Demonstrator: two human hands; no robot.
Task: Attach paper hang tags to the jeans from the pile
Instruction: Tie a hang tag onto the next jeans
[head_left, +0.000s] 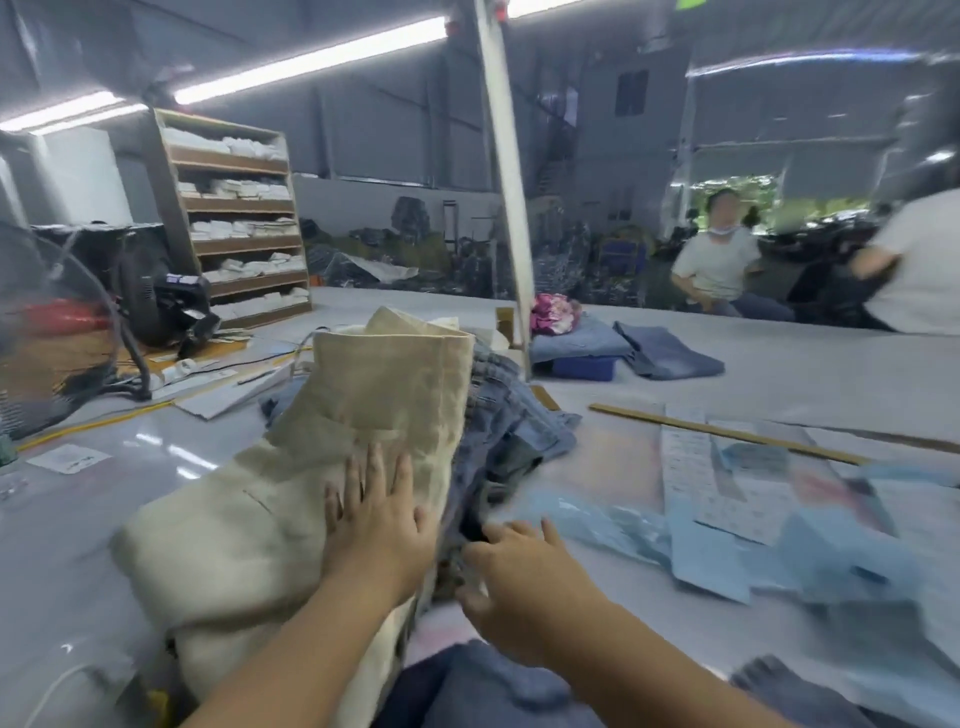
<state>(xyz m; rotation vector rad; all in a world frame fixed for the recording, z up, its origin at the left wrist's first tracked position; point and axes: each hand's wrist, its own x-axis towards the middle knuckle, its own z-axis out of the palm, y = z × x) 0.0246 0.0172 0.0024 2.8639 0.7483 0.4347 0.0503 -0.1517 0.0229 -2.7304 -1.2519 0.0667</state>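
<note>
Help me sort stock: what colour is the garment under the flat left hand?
Pale beige folded trousers, clearest in the head view.

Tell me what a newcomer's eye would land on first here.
First, the tall stack of beige trousers in the middle of the table, with the left hand pressed flat on it. Next, the right hand reaching into the blue jeans beside it. Blue plastic bags lie to the right.

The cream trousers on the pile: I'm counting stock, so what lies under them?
Under the cream trousers, blue jeans stick out on the right. The left hand lies flat on the trousers. How many pairs lie beneath is hidden.
</note>
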